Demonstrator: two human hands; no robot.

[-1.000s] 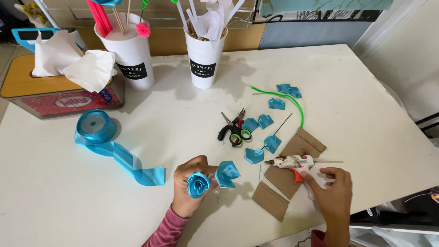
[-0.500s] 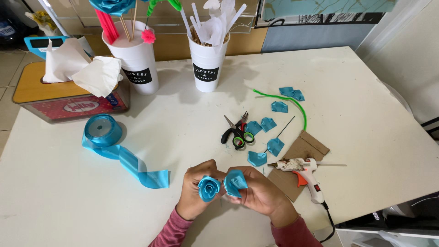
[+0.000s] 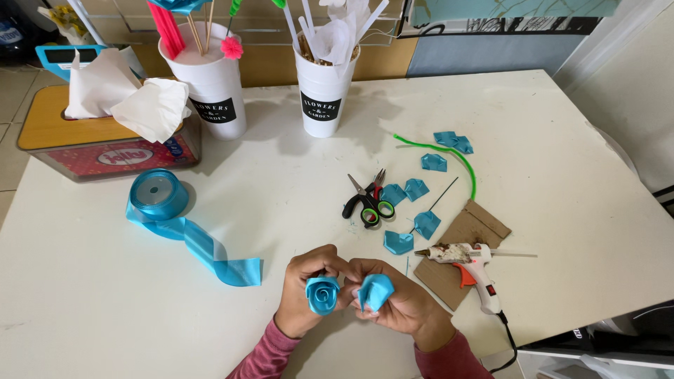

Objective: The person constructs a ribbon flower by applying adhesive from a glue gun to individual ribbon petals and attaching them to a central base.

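Head view. Left hand [image 3: 305,288] is closed around a blue ribbon rose [image 3: 322,293], gripped low near the front edge of the white tabletop [image 3: 547,112]. The rose is a tight spiral of glossy turquoise ribbon, coiled centre facing up, rim rounded and even. Right hand [image 3: 400,305] pinches a folded blue ribbon petal [image 3: 375,291] between thumb and fingers; the petal stands just beside the rose, and whether the 2 touch cannot be told. Both hands meet at the knuckles above the tabletop.

Right of the hands, a white glue gun [image 3: 467,258] with an orange trigger lies on a brown cardboard piece [image 3: 477,228]. Further loose blue petals [image 3: 399,242] lie between the cardboard and the black-handled scissors [image 3: 368,203]. A green stem [image 3: 449,154] curves behind them. To the left, a ribbon spool [image 3: 156,193] trails an unrolled blue length. At the rear stand 2 white buckets [image 3: 210,91] holding sticks, and a tissue box [image 3: 105,140].
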